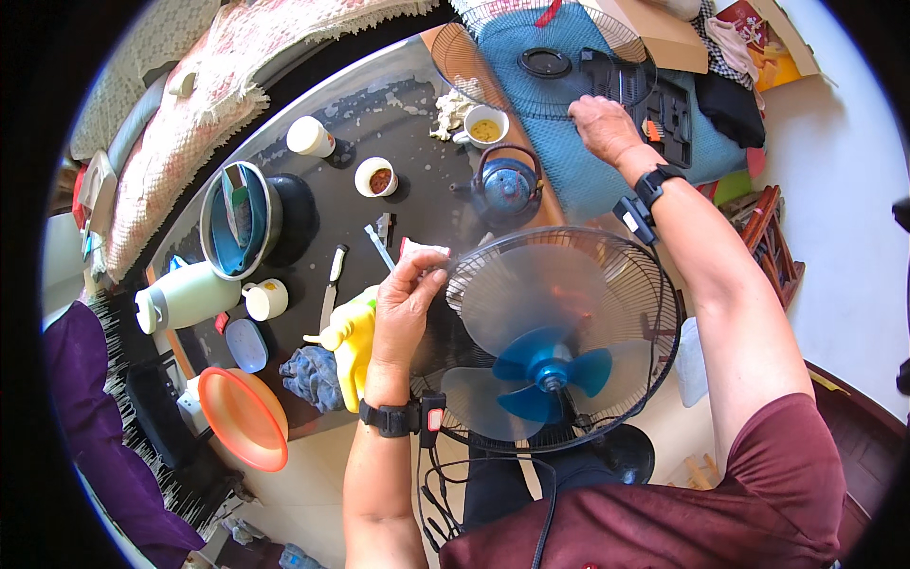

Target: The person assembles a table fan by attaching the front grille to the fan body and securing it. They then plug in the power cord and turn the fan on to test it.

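Before me stands an electric fan with translucent and blue blades [551,373], set in its rear wire guard [668,341]. My left hand [409,299] is at the left rim of this guard, thumb and forefinger pinched together at the wire edge. Farther off, my right hand [604,128] holds the near rim of the detached front wire grille [466,89], which has a round black centre and a red ribbon. The grille is over a blue textured cover [569,171]. Beneath it, partly seen through the wires, lies an open black tool case [675,124].
On the dark table [334,206] are a blue teapot [506,188], a cup of yellowish liquid [486,129], paper cups, a knife [333,284], a yellow glove [355,341], a blue rag [313,377] and a thermos jug [195,295]. An orange basin [245,419] is at the left edge.
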Available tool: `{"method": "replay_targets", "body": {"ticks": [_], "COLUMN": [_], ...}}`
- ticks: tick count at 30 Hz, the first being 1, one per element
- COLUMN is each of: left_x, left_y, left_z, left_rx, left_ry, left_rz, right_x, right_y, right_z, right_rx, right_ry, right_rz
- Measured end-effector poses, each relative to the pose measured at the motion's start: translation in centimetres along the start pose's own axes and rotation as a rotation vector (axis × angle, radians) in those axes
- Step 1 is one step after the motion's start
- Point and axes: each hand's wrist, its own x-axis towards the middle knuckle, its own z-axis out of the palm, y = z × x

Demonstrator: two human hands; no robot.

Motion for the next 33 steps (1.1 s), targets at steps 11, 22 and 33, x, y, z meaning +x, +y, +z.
{"method": "replay_targets", "body": {"ticks": [11,22,33], "left_x": [0.5,1.4,2.5], "left_y": [-0.3,-0.8,-0.8], "left_z": [-0.3,-1.3,-2.1], "left_rx": [0.057,0.087,0.099], "left_ry": [0.038,-0.019,-0.069], "left_rz": [-0.014,-0.022,-0.052], "right_x": [-1.3,-10.9,-36.0], "right_y": [5.9,12.9,16.7], "right_z": [-13.2,-22.1,-27.1], "right_rx": [0.555,1.287,1.388], "right_ry": [0.57,0.616,1.076], "right_rz": [0.138,0.439,0.907]}}
